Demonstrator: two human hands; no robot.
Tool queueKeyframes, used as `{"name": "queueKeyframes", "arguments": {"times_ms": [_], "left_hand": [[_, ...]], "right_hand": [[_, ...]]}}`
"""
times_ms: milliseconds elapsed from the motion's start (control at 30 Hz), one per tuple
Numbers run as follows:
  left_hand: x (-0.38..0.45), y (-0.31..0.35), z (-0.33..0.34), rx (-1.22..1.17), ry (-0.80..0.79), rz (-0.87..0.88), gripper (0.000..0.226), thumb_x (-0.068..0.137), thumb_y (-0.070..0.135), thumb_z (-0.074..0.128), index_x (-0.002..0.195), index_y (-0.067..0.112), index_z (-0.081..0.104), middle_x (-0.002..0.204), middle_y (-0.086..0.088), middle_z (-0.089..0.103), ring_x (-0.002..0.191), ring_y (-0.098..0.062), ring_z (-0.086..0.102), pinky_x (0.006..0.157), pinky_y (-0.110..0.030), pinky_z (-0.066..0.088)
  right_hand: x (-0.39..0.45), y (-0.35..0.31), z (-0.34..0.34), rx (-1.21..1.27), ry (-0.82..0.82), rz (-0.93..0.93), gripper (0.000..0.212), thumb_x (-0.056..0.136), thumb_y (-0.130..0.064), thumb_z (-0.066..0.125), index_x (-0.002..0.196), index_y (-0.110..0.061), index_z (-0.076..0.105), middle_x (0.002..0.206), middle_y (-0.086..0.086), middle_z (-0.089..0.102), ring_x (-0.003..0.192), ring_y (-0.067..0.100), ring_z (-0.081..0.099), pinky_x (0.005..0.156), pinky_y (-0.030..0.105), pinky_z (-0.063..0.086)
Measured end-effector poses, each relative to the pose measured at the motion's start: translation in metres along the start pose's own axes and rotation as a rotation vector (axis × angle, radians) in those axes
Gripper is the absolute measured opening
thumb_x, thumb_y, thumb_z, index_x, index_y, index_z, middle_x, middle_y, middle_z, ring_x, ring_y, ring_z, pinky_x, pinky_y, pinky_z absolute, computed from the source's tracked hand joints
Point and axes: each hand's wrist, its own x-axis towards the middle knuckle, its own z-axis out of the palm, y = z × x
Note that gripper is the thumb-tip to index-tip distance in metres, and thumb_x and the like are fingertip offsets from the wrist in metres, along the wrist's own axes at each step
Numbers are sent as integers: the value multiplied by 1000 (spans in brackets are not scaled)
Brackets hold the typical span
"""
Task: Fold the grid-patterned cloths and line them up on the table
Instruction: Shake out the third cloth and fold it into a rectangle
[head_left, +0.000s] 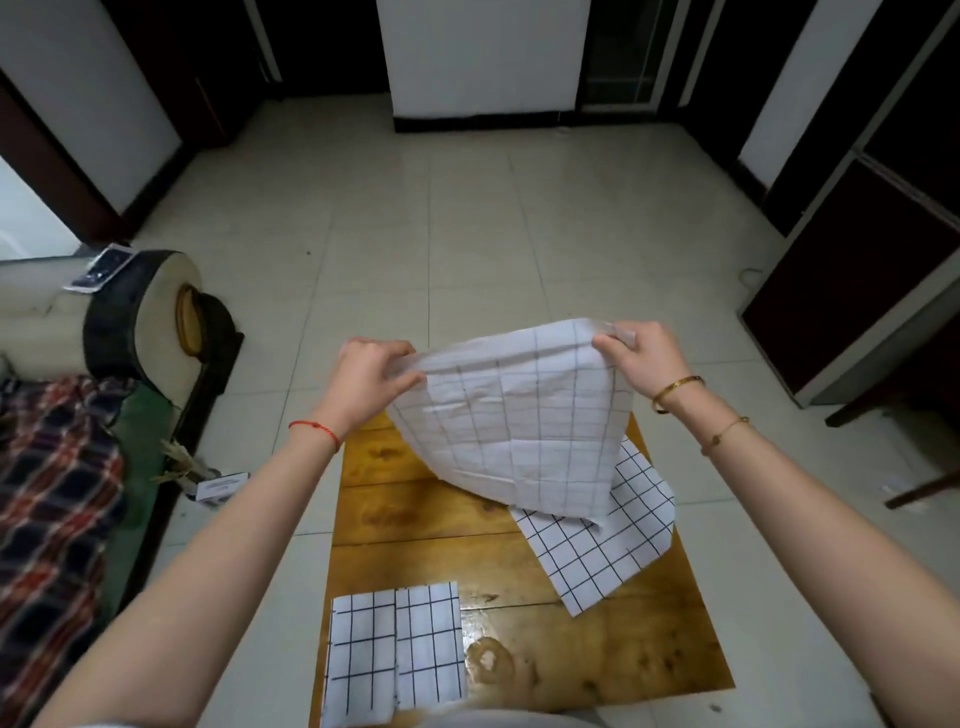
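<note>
A home's living room: pale floor tiles (467, 218), a cream sofa arm (156, 306) at the left with a plaid blanket (52, 499), dark wooden doors (857, 270), and a low wooden tabletop (415, 509).

Both hands, left (371, 371) and right (641, 353), raised apart (fingers pinched closed), forearms outstretched.

Single head-worn wide-angle view, looking forward and down, close over glossy yellow-brown wooden table (415, 519) and pale tiled floor (467, 234).

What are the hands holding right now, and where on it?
Both hands, left and right, pinch the top corners of one grid-patterned cloth, lifted above the table.
</note>
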Motion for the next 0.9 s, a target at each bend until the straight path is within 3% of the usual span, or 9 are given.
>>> {"name": "queueKeyframes", "arguments": {"times_ms": [100, 167, 333, 433, 567, 633, 700, 767, 900], "left_hand": [[-4, -1, -20, 9, 39, -4, 27, 84, 32, 71, 98, 8, 72, 93, -10, 73, 87, -30, 67, 85, -43, 50], [-5, -2, -33, 27, 38, 7, 22, 84, 31, 71, 92, 10, 73, 86, -4, 73, 82, -25, 68, 81, -40, 52], [-16, 5, -62, -20, 0, 13, 17, 84, 28, 71, 89, 11, 74, 82, 1, 72, 76, -11, 65, 73, -25, 52], [-25, 13, -74, -52, -41, 22, 16, 84, 29, 70, 92, 15, 73, 85, 6, 70, 79, -6, 64, 73, -18, 49], [-36, 17, -88, -204, -141, -37, 9, 84, 25, 71, 90, 19, 72, 90, 9, 71, 86, -2, 66, 79, -13, 48], [-39, 17, -95, -366, -192, -96, 6, 84, 20, 71, 87, 16, 71, 88, 5, 73, 87, -7, 69, 82, -18, 53], [-40, 16, -100, -514, -222, -137, 7, 85, 15, 69, 84, 8, 69, 88, -2, 73, 88, -13, 70, 84, -24, 55], [-37, 11, -104, -604, -239, -166, 12, 86, 12, 69, 83, 1, 65, 88, -8, 73, 90, -18, 70, 89, -29, 53], [-28, 1, -107, -784, -280, -210, 30, 75, 29, 67, 78, 1, 58, 83, -11, 64, 82, -14, 62, 84, -20, 51]], "right_hand": [[-2, 7, -11, -66, -7, 32, 40, 86, -25, 62, 53, -11, 45, 53, 4, 44, 60, 22, 43, 55, 34, 33], [-4, 11, -18, -147, -27, 24, 35, 86, -24, 62, 58, -6, 51, 56, 10, 53, 62, 26, 48, 58, 35, 35], [-10, 11, -33, -343, -107, -75, 42, 86, -22, 58, 52, -19, 35, 50, -3, 41, 62, 28, 46, 58, 38, 39], [-13, 7, -42, -384, -155, -121, 43, 88, -23, 59, 52, -21, 35, 49, -6, 40, 62, 28, 46, 56, 34, 35], [-15, 4, -56, -359, -220, -142, 31, 90, -25, 59, 64, -9, 57, 55, 4, 51, 62, 24, 45, 57, 31, 26], [-15, 3, -62, -297, -251, -158, 32, 89, -25, 61, 62, -9, 55, 54, 5, 50, 58, 22, 44, 55, 31, 29], [-14, 2, -66, -224, -267, -156, 34, 88, -24, 63, 58, -12, 51, 50, -1, 41, 53, 16, 38, 50, 22, 27], [-9, 1, -67, -180, -259, -160, 35, 87, -25, 64, 62, -3, 54, 53, 0, 38, 53, 15, 33, 51, 25, 26], [4, 4, -62, -11, -279, -130, 36, 86, -29, 65, 75, 5, 61, 62, 7, 48, 57, 15, 42, 58, 28, 33]]}}
